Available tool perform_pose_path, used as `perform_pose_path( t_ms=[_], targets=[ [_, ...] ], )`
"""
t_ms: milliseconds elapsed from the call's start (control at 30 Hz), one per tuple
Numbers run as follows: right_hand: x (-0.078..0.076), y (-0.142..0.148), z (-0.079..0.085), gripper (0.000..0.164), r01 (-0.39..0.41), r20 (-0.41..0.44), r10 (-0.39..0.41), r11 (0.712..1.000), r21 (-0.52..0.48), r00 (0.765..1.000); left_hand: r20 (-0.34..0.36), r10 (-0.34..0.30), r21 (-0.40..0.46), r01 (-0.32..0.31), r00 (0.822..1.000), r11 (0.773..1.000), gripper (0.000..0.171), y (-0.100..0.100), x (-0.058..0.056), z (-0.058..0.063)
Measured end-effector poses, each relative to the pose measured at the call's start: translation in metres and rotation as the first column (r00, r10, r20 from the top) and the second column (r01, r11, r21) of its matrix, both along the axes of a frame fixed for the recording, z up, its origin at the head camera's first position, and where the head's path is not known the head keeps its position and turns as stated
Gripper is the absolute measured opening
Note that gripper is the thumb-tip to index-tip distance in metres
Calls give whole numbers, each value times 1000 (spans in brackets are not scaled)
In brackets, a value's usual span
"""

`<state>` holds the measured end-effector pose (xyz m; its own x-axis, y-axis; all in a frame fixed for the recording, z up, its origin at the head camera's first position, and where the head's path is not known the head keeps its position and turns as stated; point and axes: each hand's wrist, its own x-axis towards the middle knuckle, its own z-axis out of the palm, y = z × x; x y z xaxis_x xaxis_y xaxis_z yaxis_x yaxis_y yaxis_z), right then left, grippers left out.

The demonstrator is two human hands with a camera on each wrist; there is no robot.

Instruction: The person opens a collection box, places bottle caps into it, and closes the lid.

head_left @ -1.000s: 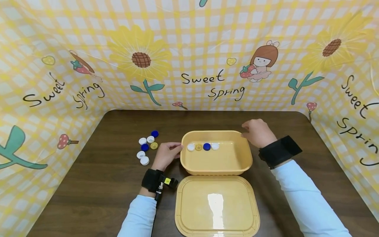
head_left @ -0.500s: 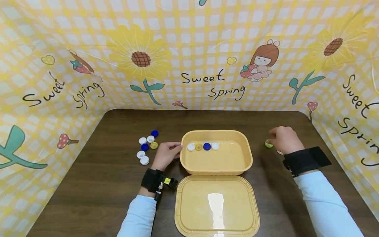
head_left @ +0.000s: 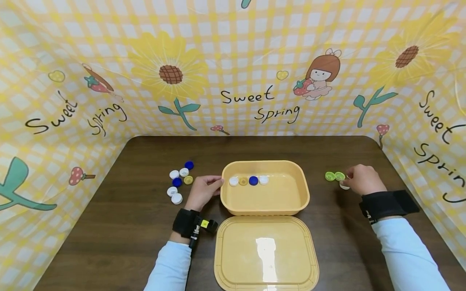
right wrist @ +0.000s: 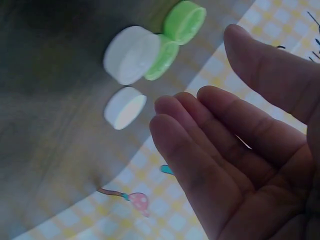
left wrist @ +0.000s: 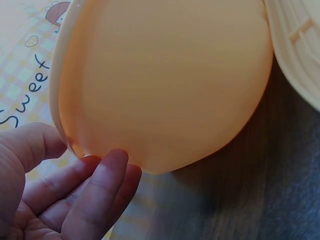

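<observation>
At the left end of a yellow plastic box (head_left: 287, 198), my left hand (head_left: 202, 192) holds the rim between thumb and fingertips. The left wrist view shows those fingers (left wrist: 107, 180) against the box wall (left wrist: 165, 100). Inside the box, a row has a white bottle cap (head_left: 234, 181), a yellow cap (head_left: 243, 181), a blue cap (head_left: 253, 180) and another white cap. My right hand (head_left: 364, 180) hovers beside two green caps (head_left: 330, 176) and a white cap (head_left: 344, 185). In the right wrist view its fingers are apart from a white cap (right wrist: 125, 107), with nothing between them.
Several white, blue and yellow caps (head_left: 176, 182) lie loose on the dark wooden table (head_left: 109, 226) left of the box. The yellow lid (head_left: 240, 258) lies flat in front of the box. Checkered cloth (head_left: 204, 60) hangs around the back and sides.
My right hand has moved from the box's right rim, rightwards and nearer, to the caps on the right. The green caps now show. My left hand stays at the rim.
</observation>
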<state>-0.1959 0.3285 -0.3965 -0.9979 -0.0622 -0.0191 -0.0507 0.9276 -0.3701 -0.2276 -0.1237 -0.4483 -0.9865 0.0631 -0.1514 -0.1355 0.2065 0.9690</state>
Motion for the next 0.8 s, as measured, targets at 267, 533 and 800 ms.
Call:
perform_pose_path(
  t_ms=[267, 533, 800],
  targets=[
    [-1, 10, -14, 34, 19, 34, -18, 1000, -22, 999, -4, 2, -2, -2, 1000, 1000, 27, -1, -1, -3],
    [-4, 15, -25, 20, 38, 59, -37, 999, -27, 998, -7, 7, -13, -8, 1000, 1000, 27, 0, 0, -1],
    [-8, 15, -30, 18, 40, 55, -39, 999, -15, 998, -9, -7, 12, 7, 1000, 1000, 28, 0, 1, 0]
  ],
)
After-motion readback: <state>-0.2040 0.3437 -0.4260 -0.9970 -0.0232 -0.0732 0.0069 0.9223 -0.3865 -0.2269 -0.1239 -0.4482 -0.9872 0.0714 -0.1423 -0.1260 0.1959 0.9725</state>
